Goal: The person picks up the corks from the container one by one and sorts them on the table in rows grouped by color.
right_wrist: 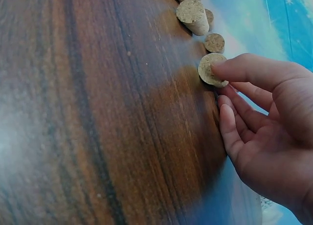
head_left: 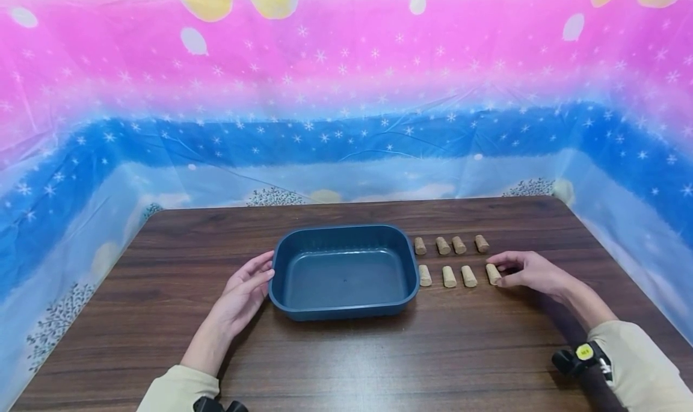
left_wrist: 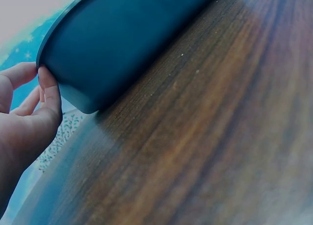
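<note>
A dark blue-grey rectangular plastic basin (head_left: 346, 279) stands upright on the table with nothing inside it. My left hand (head_left: 238, 301) pinches its left rim between thumb and fingers, as the left wrist view shows near the basin's end wall (left_wrist: 117, 44). To the right of the basin, several tapered cork stoppers lie in two rows, darker ones (head_left: 443, 245) behind and paler ones (head_left: 449, 276) in front. My right hand (head_left: 538, 273) pinches the rightmost pale cork stopper (head_left: 492, 273) end to end; in the right wrist view the thumb presses the stopper's round face (right_wrist: 208, 77).
The brown wood-grain table (head_left: 335, 364) has a snowflake-patterned cloth (head_left: 346, 135) hanging behind it and along both sides. The darker stopper farthest right (head_left: 481, 243) lies just behind the one my right hand holds.
</note>
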Demonstrator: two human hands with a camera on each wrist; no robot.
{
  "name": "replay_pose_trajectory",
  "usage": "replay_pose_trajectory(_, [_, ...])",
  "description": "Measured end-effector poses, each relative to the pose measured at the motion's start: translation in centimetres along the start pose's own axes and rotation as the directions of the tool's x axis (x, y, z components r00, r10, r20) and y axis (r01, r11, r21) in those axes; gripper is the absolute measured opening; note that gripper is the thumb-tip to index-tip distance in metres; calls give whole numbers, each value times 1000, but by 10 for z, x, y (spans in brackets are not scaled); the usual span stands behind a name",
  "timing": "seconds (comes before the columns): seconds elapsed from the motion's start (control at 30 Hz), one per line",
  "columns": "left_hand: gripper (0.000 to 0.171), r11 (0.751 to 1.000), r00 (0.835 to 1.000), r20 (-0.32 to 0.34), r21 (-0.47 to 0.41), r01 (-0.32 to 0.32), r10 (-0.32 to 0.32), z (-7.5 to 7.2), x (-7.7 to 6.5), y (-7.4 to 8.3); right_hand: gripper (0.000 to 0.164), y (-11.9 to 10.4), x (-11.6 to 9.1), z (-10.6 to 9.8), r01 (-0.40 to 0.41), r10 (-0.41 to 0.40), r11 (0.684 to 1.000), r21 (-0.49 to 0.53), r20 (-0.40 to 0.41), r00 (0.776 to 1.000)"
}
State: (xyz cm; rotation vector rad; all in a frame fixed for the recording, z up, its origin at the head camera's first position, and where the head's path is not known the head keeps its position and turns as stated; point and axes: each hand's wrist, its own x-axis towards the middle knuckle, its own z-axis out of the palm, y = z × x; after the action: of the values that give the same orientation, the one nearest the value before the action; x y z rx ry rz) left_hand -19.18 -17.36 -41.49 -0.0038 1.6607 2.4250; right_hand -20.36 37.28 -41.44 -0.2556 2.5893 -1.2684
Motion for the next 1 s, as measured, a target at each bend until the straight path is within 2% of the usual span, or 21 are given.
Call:
replay_pose_trajectory(0.2, [43,1000,1000,4,2,-7,7,2,-1,1,51,2,0,0,7,-7,1000,11,0,1000])
replay_pose_trajectory(0.43, [41,1000,1000,1,-5,-4,4,1,-2,2,52,0,0,2,8,-8,1000,-2,-10,1000])
replay_pose_trajectory(0.67, [38,999,999,13,-9,-34,34,0,0,-1,57,1,-2,0,40,-40,999,4,3,999])
replay_pose_trajectory(0.87, [37,998,999,-29,-29,-47,46,1,1,0,61,6,-12,-12,32,-35,997,70,47,998])
replay_pose_trajectory(1.0, [46,999,997,-58,24,-47,48,5,4,7,58,9,-20,-22,-10,5,992,123,47,999])
